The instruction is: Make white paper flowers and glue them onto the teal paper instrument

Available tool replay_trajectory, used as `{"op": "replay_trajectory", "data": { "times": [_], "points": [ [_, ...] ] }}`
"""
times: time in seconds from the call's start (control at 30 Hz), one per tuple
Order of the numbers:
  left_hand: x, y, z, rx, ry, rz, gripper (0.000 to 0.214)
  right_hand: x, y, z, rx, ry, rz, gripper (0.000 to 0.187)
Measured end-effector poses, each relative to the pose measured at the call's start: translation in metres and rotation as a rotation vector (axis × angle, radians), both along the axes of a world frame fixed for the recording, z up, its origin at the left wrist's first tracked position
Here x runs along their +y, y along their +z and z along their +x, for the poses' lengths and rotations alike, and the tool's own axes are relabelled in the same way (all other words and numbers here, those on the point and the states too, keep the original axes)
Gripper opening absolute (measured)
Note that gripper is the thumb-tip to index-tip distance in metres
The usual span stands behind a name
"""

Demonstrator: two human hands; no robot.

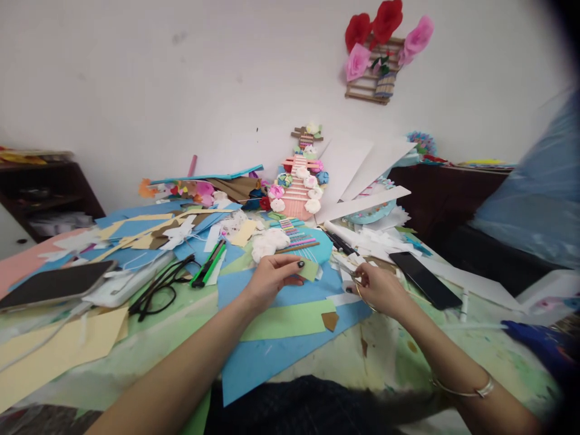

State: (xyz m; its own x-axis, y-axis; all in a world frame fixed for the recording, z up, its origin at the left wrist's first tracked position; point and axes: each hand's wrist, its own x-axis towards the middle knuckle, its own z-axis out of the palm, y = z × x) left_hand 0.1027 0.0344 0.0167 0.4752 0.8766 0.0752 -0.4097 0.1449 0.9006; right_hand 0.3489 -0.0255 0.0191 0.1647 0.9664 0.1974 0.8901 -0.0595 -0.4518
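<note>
Between the thumb and fingers of my left hand is a small piece of green paper. My right hand is closed on a pair of scissors, with a gold-coloured loop showing below the fingers; the blades are hard to make out. Both hands hover over sheets of blue paper. A strip of light green paper lies on the blue, with a small brown paper scrap at its right end. Just beyond my left hand sit white paper flowers and a turquoise card with striped sticks.
A green utility knife, eyeglasses and a dark tablet lie at left. To the right is a black phone among white paper scraps. A flower-covered craft piece leans against the wall behind.
</note>
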Motion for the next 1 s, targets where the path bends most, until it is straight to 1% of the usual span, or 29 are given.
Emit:
{"op": "replay_trajectory", "data": {
  "times": [0.1, 0.23, 0.33, 0.4, 0.53, 0.7, 1.0],
  "points": [
    [-0.002, 0.001, 0.002, -0.019, 0.029, -0.012, 0.032, -0.001, 0.000, -0.016, 0.176, 0.126, 0.090, 0.031],
    [-0.003, 0.002, 0.001, -0.062, 0.089, -0.036, 0.035, 0.001, -0.002, -0.052, 0.411, 0.319, 0.129, 0.048],
    [-0.004, 0.003, -0.001, -0.075, 0.104, -0.044, 0.036, 0.003, -0.009, -0.071, 0.498, 0.429, 0.144, 0.052],
    [-0.005, 0.004, -0.002, -0.059, 0.111, -0.029, 0.033, 0.004, -0.016, -0.075, 0.527, 0.472, 0.151, 0.051],
    [-0.006, 0.003, 0.000, -0.011, 0.150, 0.020, 0.029, 0.002, -0.024, -0.071, 0.561, 0.511, 0.150, 0.048],
    [-0.005, 0.000, 0.001, 0.050, 0.134, 0.071, 0.028, 0.002, -0.024, -0.068, 0.583, 0.517, 0.141, 0.048],
    [-0.005, -0.001, -0.001, 0.081, 0.153, 0.113, 0.022, 0.004, -0.027, -0.063, 0.609, 0.505, 0.107, 0.044]
  ]
}}
